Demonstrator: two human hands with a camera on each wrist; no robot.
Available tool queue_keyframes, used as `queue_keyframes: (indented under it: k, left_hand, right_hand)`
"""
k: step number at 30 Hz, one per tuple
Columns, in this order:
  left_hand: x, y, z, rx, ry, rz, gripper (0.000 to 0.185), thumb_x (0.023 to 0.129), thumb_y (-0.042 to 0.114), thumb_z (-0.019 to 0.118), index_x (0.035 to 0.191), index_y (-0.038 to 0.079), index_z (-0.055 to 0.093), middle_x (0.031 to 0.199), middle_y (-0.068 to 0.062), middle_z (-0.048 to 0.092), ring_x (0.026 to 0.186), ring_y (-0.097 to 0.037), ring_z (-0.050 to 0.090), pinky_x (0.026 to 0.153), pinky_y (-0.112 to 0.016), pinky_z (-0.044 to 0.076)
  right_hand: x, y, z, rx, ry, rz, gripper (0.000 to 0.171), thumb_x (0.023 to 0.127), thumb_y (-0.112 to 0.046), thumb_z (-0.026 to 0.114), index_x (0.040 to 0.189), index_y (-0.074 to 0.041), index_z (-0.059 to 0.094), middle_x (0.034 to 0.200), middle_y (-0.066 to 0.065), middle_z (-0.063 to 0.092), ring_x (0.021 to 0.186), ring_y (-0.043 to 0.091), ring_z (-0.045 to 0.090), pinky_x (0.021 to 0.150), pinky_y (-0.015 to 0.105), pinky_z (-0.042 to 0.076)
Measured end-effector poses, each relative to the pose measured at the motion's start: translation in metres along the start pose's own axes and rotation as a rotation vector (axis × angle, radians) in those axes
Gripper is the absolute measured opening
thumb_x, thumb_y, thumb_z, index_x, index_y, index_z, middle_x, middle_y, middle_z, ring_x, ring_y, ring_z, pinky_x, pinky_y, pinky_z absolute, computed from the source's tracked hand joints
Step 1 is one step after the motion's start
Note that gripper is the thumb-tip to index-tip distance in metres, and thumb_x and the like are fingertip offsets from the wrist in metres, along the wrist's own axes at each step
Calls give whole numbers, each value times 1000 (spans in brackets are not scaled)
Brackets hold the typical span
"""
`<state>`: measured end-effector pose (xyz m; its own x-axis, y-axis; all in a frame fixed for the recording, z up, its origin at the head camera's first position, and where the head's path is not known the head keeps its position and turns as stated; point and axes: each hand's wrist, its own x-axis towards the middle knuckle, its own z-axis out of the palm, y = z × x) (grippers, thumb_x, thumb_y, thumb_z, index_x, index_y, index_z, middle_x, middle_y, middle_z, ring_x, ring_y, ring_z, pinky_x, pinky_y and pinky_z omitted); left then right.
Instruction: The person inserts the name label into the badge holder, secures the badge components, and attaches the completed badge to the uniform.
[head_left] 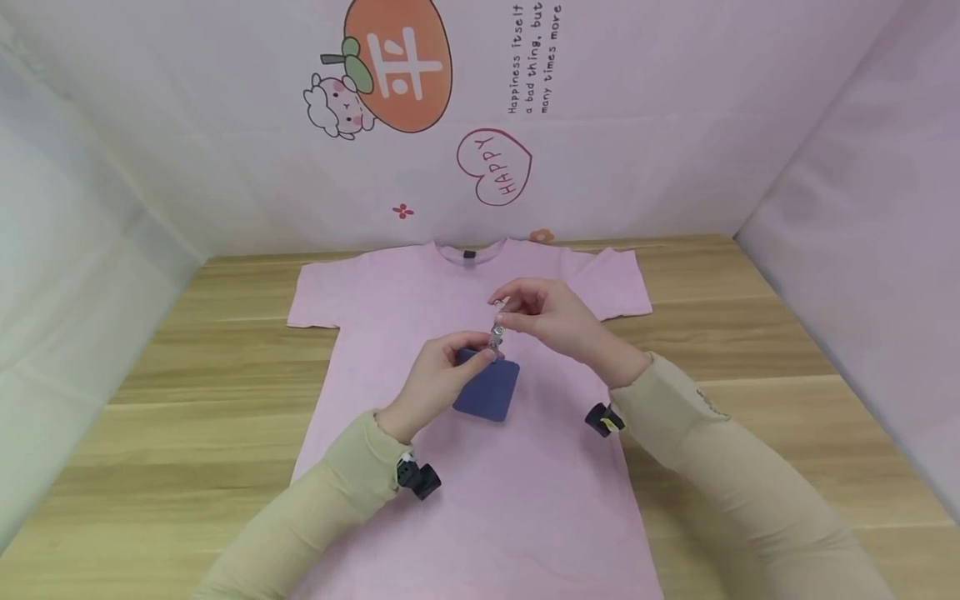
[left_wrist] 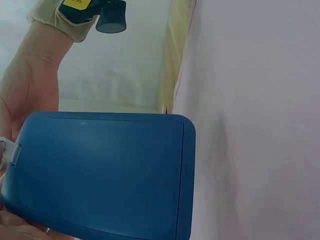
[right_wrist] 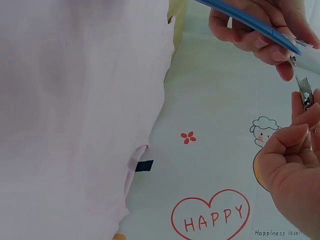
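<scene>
A pink T-shirt [head_left: 525, 500] lies flat, front up, on the wooden table [head_left: 750, 333]. Above its chest my left hand [head_left: 468, 348] grips the top edge of a dark blue card holder [head_left: 487, 390], which hangs tilted a little over the cloth. A small metal clip [head_left: 497, 333] stands up from the holder's top. My right hand [head_left: 512, 310] pinches that clip between thumb and fingertips. The left wrist view shows the holder's flat blue face [left_wrist: 100, 175] beside the shirt [left_wrist: 260, 125]. In the right wrist view the clip [right_wrist: 304, 90] sits between the holder's edge [right_wrist: 250, 22] and my right fingers [right_wrist: 292, 135].
Pale walls close in the table on the left, back and right; the back wall bears a "HAPPY" heart sticker [head_left: 495, 167] and an orange cartoon sticker [head_left: 397, 62]. Bare wood shows on both sides of the shirt. The shirt's collar label [right_wrist: 144, 165] is dark.
</scene>
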<state>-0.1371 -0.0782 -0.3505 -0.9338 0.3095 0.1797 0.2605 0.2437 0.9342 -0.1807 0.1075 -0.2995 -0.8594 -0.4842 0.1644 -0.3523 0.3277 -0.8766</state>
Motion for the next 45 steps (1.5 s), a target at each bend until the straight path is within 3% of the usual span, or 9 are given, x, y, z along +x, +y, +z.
queue_keyframes:
  k: [7, 16, 23, 39, 45]
  left_hand:
    - [2, 0, 1, 16, -9, 13, 22, 94, 13, 57, 107, -3, 67, 98, -16, 71, 106, -23, 61, 93, -33, 48]
    - [4, 2, 4, 81, 36, 27, 18, 92, 12, 60, 96, -3, 69, 86, -14, 71, 88, -18, 62, 78, -23, 48]
    - [4, 1, 5, 130, 43, 82, 14, 90, 9, 62, 89, -3, 69, 80, -14, 70, 84, -20, 63, 76, -23, 49]
    - [8, -6, 2, 178, 14, 94, 13, 90, 6, 61, 88, -3, 70, 87, -19, 71, 88, -24, 65, 79, -24, 50]
    - [8, -7, 2, 173, 4, 85, 11, 89, 4, 62, 86, -3, 70, 86, -19, 70, 82, -18, 62, 74, -21, 48]
  right_hand:
    - [0, -2, 0, -51, -27, -41, 21, 86, 0, 65, 107, 1, 65, 79, 7, 65, 62, 9, 50, 55, 20, 38]
    - [-1, -1, 0, -101, -38, -47, 22, 84, -2, 68, 107, -1, 67, 82, 11, 68, 64, 10, 53, 55, 20, 40]
    - [-2, 0, 2, -129, -33, -30, 23, 84, -3, 69, 107, -2, 68, 83, 11, 69, 65, 14, 53, 54, 20, 40]
    - [2, 8, 4, -152, -22, -32, 23, 83, -3, 70, 106, -1, 69, 81, 10, 69, 69, 13, 59, 58, 21, 46]
    - [3, 11, 5, -160, -33, -39, 22, 82, -2, 70, 105, -1, 69, 81, 10, 70, 68, 12, 59, 58, 21, 46]
